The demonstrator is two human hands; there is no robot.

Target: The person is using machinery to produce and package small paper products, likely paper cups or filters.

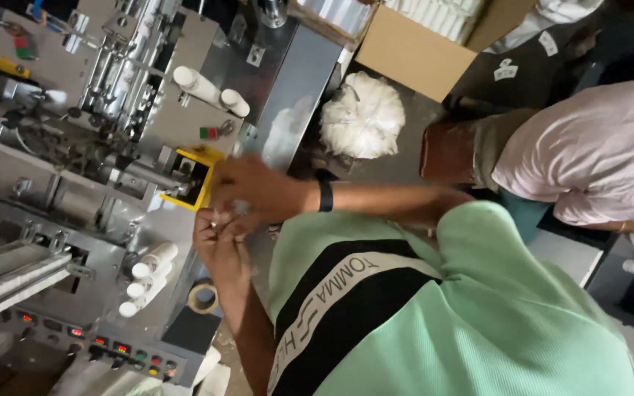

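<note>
Head view: hands (pixel 232 209) meet beside yellow guard (pixel 192 176).

The machine panel (pixel 288 110) is seen as brushed grey metal with a dull sheen, its rollers (pixel 148 275) as smooth white plastic. The box (pixel 412 51) is made of matt brown cardboard. The shirt (pixel 478 315) is knitted of ribbed green cloth, matt.

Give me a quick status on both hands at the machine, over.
Left hand and right hand together at the machine's edge, fingers pinching something too small to identify. Yellow guard just beside them. Tape roll below, untouched. Nothing blocking.
</note>
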